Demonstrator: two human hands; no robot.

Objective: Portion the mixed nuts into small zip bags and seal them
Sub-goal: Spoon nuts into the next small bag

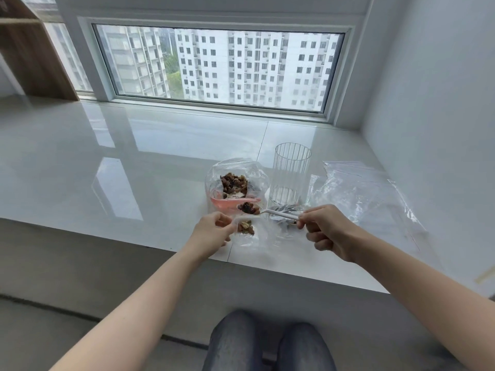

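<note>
We sit at a glossy white sill point(134, 156) under a wide window point(219, 68), knees in grey trousers point(267, 346) showing at the bottom of the view. Our left hand point(211, 231) pinches the mouth of a small zip bag point(249, 236) near the sill's front edge, fingers curled on the plastic to hold it open; a few nuts point(246, 227) already lie inside it. Our right hand point(326, 231) grips the white handle of a spoon point(278, 214), fingers curled round it, and the bowl of the spoon carries a dark heap of mixed nuts point(247, 208) just above the small bag's opening — between that bag and the larger one behind it. That large supply bag point(235, 183) stands open just beyond, clear plastic with a pink strip across its front, and the bulk of the nuts sits inside it. Just right of it stands a tall ribbed clear glass point(290, 175), upright; whether it holds anything we cannot tell. In front of the glass, beneath the spoon handle, lies something small with a dark pattern, too unclear to name. Further right, a loose spread of empty clear zip bags point(369, 196) lies flat on the sill, well apart from the hands. A wooden shelf unit point(32, 49) stands at the far left — beside the window frame.
</note>
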